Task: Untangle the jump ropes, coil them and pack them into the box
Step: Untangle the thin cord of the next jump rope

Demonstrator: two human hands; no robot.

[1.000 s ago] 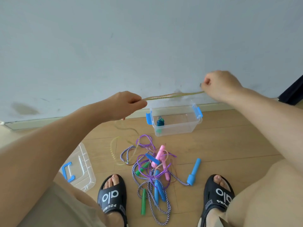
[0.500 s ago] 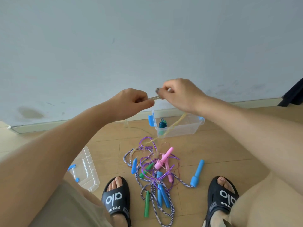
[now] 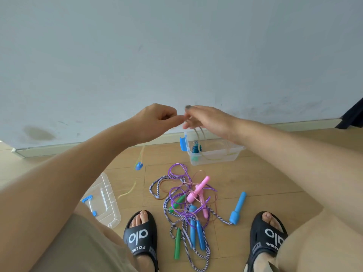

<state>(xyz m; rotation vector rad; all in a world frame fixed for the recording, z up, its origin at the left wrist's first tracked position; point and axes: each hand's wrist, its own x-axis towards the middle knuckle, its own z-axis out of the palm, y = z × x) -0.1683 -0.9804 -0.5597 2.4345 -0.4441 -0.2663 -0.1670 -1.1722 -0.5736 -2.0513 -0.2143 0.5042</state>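
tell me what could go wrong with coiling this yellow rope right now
1. The yellow rope hangs in loose loops from the right hand; its fingers look fairly straight, so loops might slip off.
2. Its blue handle dangles below the left hand near the tangled pile and could snag it.
3. The clear box already holds a rope, so space may be tight.
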